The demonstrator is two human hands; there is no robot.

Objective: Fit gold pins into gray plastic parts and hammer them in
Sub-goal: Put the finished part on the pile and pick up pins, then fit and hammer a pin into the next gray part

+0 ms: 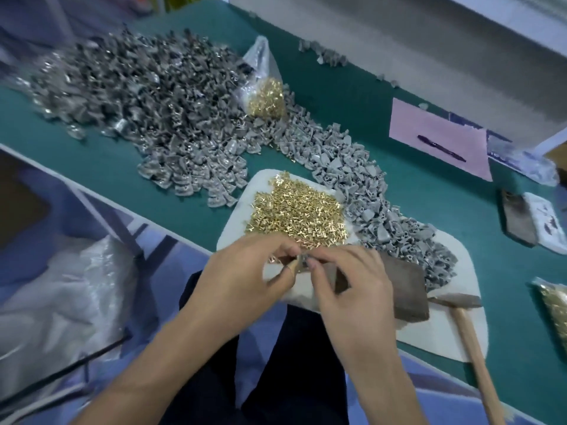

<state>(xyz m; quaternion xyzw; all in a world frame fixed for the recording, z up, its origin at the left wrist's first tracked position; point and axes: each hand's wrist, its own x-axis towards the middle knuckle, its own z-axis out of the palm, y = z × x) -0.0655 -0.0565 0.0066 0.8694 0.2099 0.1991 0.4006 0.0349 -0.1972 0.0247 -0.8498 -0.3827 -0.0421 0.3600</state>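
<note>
The head camera looks down at a green table (383,102) that runs across the frame. Low in the centre, the person's two hands meet over the near edge of a white mat (454,332). The left hand (242,271) and the right hand (349,277) have their fingertips drawn together, pinching one small gray plastic part (304,261) between them. It is too small and blurred to tell whether a pin sits in it.

Just above the hands, in the middle of the frame, a heap of gold pins (296,210) lies on the mat. To its right a band of light gray parts (368,191) runs from the table down across the mat's right side. A far larger, darker pile of gray parts (138,96) fills the upper left. Beside it, in the upper centre, an open clear bag (260,59) spills more gold pins.

Right of the hands, a dark metal block (405,289) rests on the mat, partly under the right hand. A hammer with a wooden handle (472,348) lies at the lower right, its head on the mat just beside the block.

At the upper right, a dark pen (441,148) lies on a pink sheet (429,127).
</note>
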